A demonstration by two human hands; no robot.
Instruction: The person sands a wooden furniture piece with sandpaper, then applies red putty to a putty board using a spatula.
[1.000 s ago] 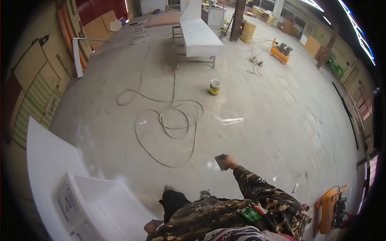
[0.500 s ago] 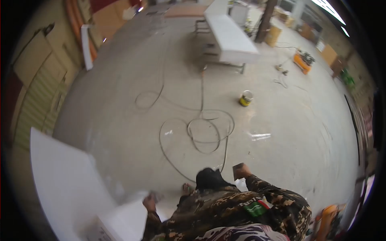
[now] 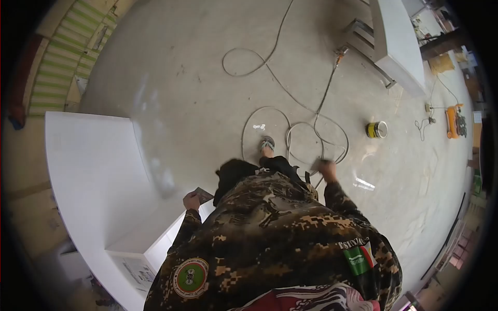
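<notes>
My left hand (image 3: 192, 200) is closed on a small flat grey tool (image 3: 203, 195) beside the edge of a large white curved counter (image 3: 93, 171). My right hand (image 3: 327, 168) is out to the right, gripping a dark flat scraper (image 3: 316, 166) that is blurred by motion. My camouflage jacket (image 3: 275, 238) fills the lower middle of the view. One foot in a sandal (image 3: 267, 143) stands on the concrete floor ahead.
A long hose (image 3: 290, 129) lies coiled on the concrete floor around my foot. A yellow paint can (image 3: 376, 129) stands to the right. A white bench (image 3: 397, 41) is at the upper right, an orange compressor (image 3: 454, 119) beyond it. Green-striped panels (image 3: 67, 57) lean at the upper left.
The view has tipped down and turned left, bringing the white counter closer. My right hand has swung in from the raised position. My left hand has risen beside the counter edge.
</notes>
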